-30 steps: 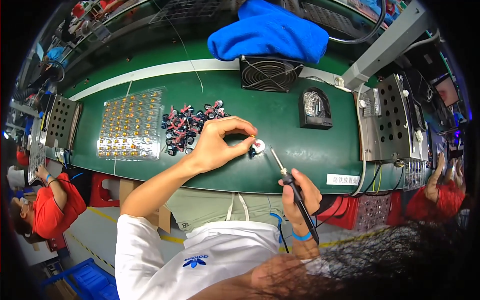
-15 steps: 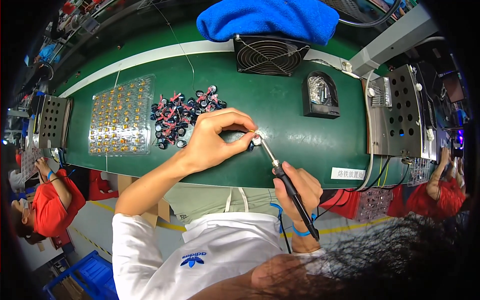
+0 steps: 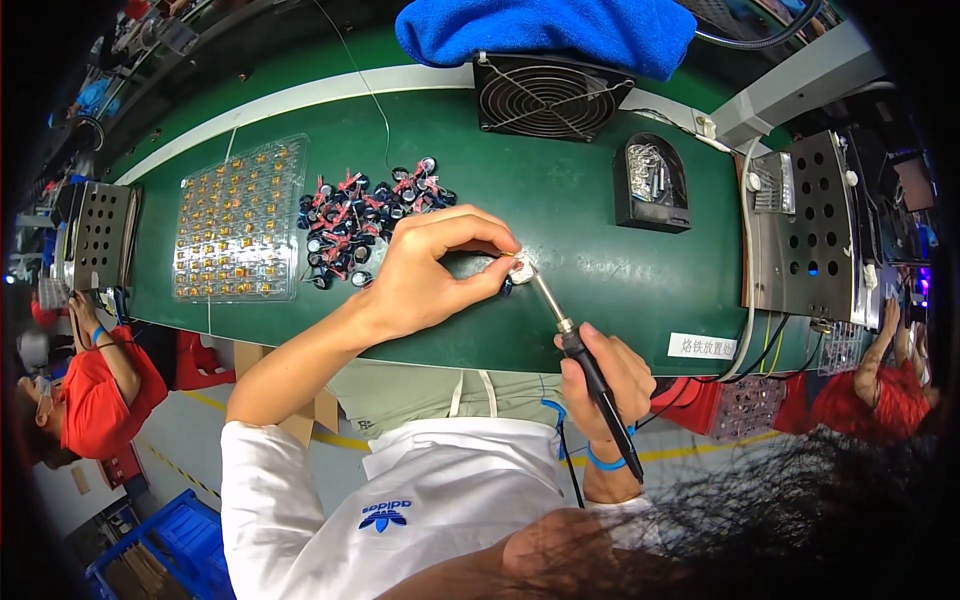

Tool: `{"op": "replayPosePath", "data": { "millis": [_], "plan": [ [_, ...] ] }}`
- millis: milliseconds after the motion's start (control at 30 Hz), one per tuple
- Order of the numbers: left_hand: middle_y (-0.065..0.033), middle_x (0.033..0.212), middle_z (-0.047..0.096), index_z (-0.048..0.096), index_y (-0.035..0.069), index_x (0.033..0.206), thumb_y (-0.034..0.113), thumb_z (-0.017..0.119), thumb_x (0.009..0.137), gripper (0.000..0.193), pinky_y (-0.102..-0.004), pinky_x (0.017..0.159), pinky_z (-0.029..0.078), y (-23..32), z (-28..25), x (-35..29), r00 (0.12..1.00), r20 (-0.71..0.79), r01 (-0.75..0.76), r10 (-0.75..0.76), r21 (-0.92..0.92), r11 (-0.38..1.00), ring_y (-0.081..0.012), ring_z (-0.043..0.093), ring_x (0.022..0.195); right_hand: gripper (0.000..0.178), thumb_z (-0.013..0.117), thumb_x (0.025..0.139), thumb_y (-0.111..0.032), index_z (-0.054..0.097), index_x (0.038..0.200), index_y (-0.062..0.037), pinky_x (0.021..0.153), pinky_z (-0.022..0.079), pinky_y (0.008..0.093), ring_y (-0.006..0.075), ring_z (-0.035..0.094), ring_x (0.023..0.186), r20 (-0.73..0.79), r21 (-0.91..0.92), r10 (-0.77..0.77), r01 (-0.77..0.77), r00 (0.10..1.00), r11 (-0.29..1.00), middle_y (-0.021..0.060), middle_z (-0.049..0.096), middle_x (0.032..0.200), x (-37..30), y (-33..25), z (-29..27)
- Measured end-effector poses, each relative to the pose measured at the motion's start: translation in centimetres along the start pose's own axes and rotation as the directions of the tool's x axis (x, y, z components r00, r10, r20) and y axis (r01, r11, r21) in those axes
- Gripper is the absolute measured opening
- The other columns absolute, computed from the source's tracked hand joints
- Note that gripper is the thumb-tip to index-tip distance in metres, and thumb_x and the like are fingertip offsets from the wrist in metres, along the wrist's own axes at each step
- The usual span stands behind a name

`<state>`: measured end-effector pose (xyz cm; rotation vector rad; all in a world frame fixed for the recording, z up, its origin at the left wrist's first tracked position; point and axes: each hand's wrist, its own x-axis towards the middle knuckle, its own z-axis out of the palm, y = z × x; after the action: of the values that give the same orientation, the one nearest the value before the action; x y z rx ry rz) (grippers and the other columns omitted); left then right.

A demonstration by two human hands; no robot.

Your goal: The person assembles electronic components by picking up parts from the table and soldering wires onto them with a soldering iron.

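Note:
My right hand [image 3: 612, 385] is wrapped round the black handle of a soldering iron [image 3: 597, 388]. The iron's metal tip slants up and left to a small round silver part [image 3: 522, 268] on the green bench. My left hand [image 3: 435, 275] pinches a tiny yellow-orange piece [image 3: 508, 253] against that part; the fingers hide much of it. To the left of this hand lies a pile of small round dark components with red wires [image 3: 350, 225]. Farther left, a clear plastic tray [image 3: 240, 225] holds rows of small orange-yellow pieces.
A black fan [image 3: 550, 97] stands at the back under a blue cloth [image 3: 550, 30]. To its right is a black holder with metal pieces [image 3: 650, 185]. Perforated metal boxes [image 3: 808, 230] flank the bench. People in red [image 3: 115, 395] sit at both sides.
The view has shifted slightly. Both hands keep their holds, and the iron's tip stays at the silver part, of which a little more now shows.

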<state>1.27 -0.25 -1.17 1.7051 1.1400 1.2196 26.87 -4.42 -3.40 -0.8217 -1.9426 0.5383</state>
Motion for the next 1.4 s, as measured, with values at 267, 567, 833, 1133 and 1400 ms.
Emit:
{"op": "replayPosePath", "data": {
  "millis": [267, 567, 833, 1133, 1400],
  "plan": [
    [-0.0148, 0.111, 0.075, 0.070, -0.005, 0.115, -0.008, 0.075, 0.086, 0.029, -0.0324, 0.095, 0.060, 0.6, -0.4, -0.2, 0.991, 0.049, 0.128, -0.124, -0.085, 0.988, -0.0211, 0.075, 0.103, 0.035, 0.076, 0.094, -0.013, 0.063, 0.119, 0.0080, 0.068, 0.060, 0.0330, 0.0289, 0.078, 0.078, -0.020, 0.076, 0.124, -0.122, 0.992, 0.990, 0.0209, 0.077, 0.087, -0.5, -0.2, -0.1],
    [-0.0144, 0.110, 0.078, 0.070, -0.004, 0.118, -0.006, 0.074, 0.086, 0.032, -0.0310, 0.093, 0.061, 0.1, 0.1, -0.2, 0.996, 0.047, 0.078, -0.076, -0.057, 0.995, -0.0198, 0.077, 0.100, 0.035, 0.077, 0.091, -0.008, 0.065, 0.119, 0.0089, 0.062, 0.055, 0.0302, 0.0231, 0.072, 0.066, 0.000, 0.070, 0.044, -0.044, 0.999, 0.997, 0.0191, 0.077, 0.087, -0.2, 0.1, -0.2],
    [-0.0141, 0.109, 0.078, 0.070, -0.004, 0.117, -0.006, 0.074, 0.086, 0.031, -0.0310, 0.092, 0.061, 0.5, -0.2, 0.0, 0.997, 0.037, 0.063, -0.062, -0.041, 0.997, -0.0201, 0.077, 0.100, 0.036, 0.077, 0.090, -0.007, 0.065, 0.119, 0.0091, 0.059, 0.053, 0.0294, 0.0223, 0.069, 0.063, 0.010, 0.059, 0.028, -0.029, 1.000, 0.998, 0.0181, 0.077, 0.088, 0.4, -0.1, -0.2],
    [-0.0141, 0.109, 0.077, 0.071, -0.003, 0.115, -0.005, 0.075, 0.086, 0.030, -0.0309, 0.091, 0.061, 0.3, 0.0, -0.1, 0.997, 0.042, 0.069, -0.067, -0.030, 0.997, -0.0205, 0.077, 0.099, 0.036, 0.078, 0.090, -0.008, 0.065, 0.119, 0.0093, 0.058, 0.053, 0.0298, 0.0221, 0.068, 0.061, 0.005, 0.058, 0.026, -0.026, 1.000, 0.998, 0.0180, 0.077, 0.087, 0.2, 0.1, -0.1],
    [-0.0137, 0.109, 0.077, 0.071, -0.003, 0.115, -0.005, 0.075, 0.086, 0.029, -0.0304, 0.092, 0.061, 0.0, -0.1, 0.4, 0.997, 0.050, 0.064, -0.062, -0.045, 0.997, -0.0204, 0.077, 0.100, 0.041, 0.073, 0.097, -0.021, 0.064, 0.123, 0.0101, 0.068, 0.058, 0.0308, 0.0233, 0.074, 0.070, -0.076, 0.098, 0.127, -0.119, 0.989, 0.988, 0.0189, 0.077, 0.087, -0.3, 0.1, -0.4]
  ]
}}
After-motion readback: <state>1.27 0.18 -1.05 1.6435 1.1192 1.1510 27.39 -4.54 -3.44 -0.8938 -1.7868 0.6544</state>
